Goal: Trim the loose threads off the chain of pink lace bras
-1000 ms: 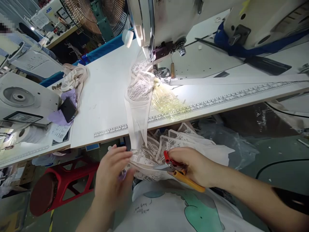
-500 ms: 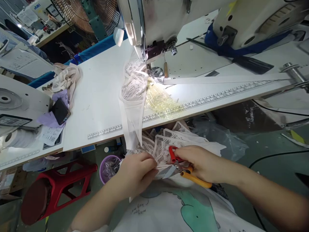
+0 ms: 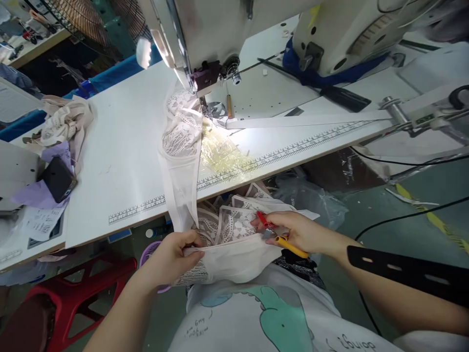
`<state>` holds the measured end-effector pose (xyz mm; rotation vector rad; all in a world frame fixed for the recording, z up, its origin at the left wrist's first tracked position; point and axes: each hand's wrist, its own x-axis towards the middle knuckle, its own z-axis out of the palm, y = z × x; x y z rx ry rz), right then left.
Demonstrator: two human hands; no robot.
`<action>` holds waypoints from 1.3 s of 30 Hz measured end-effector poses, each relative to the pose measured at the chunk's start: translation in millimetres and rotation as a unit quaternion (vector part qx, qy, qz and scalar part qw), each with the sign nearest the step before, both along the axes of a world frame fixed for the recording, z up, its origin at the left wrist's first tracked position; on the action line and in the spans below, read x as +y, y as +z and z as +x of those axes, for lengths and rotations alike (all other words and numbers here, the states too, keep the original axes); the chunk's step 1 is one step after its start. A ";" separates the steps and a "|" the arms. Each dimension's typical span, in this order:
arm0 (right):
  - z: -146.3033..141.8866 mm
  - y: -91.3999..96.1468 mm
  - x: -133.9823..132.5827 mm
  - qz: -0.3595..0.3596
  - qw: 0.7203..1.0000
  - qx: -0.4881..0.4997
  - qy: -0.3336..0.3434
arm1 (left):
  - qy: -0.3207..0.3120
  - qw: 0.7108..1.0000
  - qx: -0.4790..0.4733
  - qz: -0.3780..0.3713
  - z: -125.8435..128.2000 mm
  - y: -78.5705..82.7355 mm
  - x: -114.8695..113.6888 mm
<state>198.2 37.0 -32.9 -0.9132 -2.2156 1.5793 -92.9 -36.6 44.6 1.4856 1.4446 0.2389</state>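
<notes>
My left hand pinches the edge of a white lace bra, which stretches across my lap. My right hand is wrapped round scissors with one red and one orange handle, close to the bra's other end; part of the blades is hidden. Whether its fingers also grip the fabric I cannot tell. Behind both hands lies a heap of white lace pieces. Another lace bra sits at the sewing machine's needle, its white band hanging over the table edge toward my left hand.
The sewing machine stands over the white table, a ruler strip along its front edge. A white tape runs right to a metal guide. To the left lie a phone and beige garments; a red stool is below.
My hands have moved apart, and the white bra is now drawn out between them. The scissors have come away from my left hand. The view has shifted right.
</notes>
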 end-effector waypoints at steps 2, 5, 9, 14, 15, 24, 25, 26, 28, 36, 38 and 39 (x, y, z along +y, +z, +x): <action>0.0 -2.8 1.7 0.009 1.000 0.001 0.018 | -0.001 1.000 -0.001 -0.002 -4.6 -3.1 0.2; -1.6 -8.1 3.0 0.027 0.999 0.006 0.040 | 0.012 1.000 -0.002 -0.002 -12.4 -11.1 -0.6; -8.0 -15.8 1.1 0.047 0.998 0.009 0.032 | 0.055 0.998 -0.008 -0.009 -19.6 -23.7 -3.3; -12.8 -20.7 -0.2 0.041 0.998 -0.013 -0.051 | 0.052 0.999 -0.012 0.006 -22.6 -32.3 -7.5; -12.9 -21.1 0.0 0.034 0.997 -0.015 -0.067 | 0.048 0.999 -0.011 0.016 -23.2 -33.1 -8.3; -9.5 -25.3 -0.5 -0.063 0.993 0.023 -0.099 | 0.043 0.997 -0.058 0.041 -27.8 -36.7 -18.3; -8.7 -25.7 -0.1 -0.071 0.993 0.028 -0.092 | 0.044 0.996 -0.062 0.040 -27.9 -36.7 -19.3; -7.9 -25.7 0.5 -0.079 0.993 0.032 -0.085 | 0.045 0.996 -0.063 0.040 -28.0 -36.8 -20.0; -6.6 -25.2 2.1 -0.090 0.993 0.040 -0.068 | 0.044 0.997 -0.057 0.041 -28.3 -37.4 -20.4; -9.1 -24.5 7.4 -0.080 0.995 0.020 -0.058 | 0.034 0.998 -0.047 0.038 -32.9 -45.9 -19.5; -10.3 -25.3 7.9 -0.076 0.995 0.016 -0.067 | 0.036 0.997 -0.046 0.041 -33.5 -46.2 -20.4; -10.7 -25.7 8.2 -0.075 0.994 0.016 -0.072 | 0.037 0.997 -0.048 0.042 -33.5 -45.8 -20.9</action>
